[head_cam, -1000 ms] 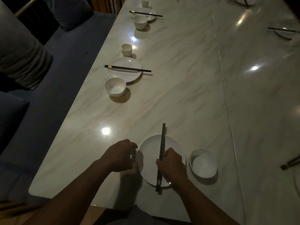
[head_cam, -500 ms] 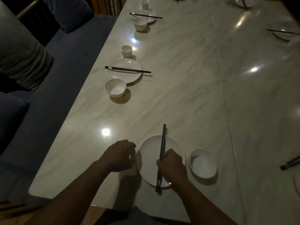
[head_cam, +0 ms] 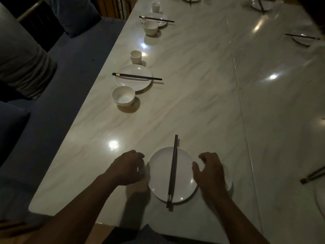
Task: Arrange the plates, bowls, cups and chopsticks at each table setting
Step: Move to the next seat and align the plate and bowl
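Working at the nearest setting. Curls the left hand [head_cam: 128, 168] round something small and pale at its fingertips, judged to be the cup [head_cam: 140, 169], mostly hidden under the knuckles. Holds the right hand [head_cam: 211, 171] over the bowl [head_cam: 229, 179], fingers half bent and spread, thumb toward the plate [head_cam: 158, 175]. Cannot tell whether those fingers grasp the bowl or only hover above it.

Between the two thumbs: the plate, just beside the left fingers and close by the right thumb. Across its middle, free of both hands: the chopsticks [head_cam: 173, 169], side by side, tips past the rim beyond the fingertips, butts over the near rim toward the wrists.

Well beyond the left fingertips, along the table [head_cam: 193, 103] edge: second plate [head_cam: 133, 83] with second chopsticks [head_cam: 137, 76] crossways on it, second bowl [head_cam: 123, 95] nearer, second cup [head_cam: 136, 56] farther. Beyond again: third plate [head_cam: 153, 15], third bowl [head_cam: 150, 28], third cup [head_cam: 156, 7], in like order. Judged finished, both.

Judged nearly done here too: plate and chopsticks placed, only cup and bowl to settle beside the plate. Far off beyond the right fingers: fourth plate [head_cam: 301, 41], too dim to judge, so possibly more settings left.
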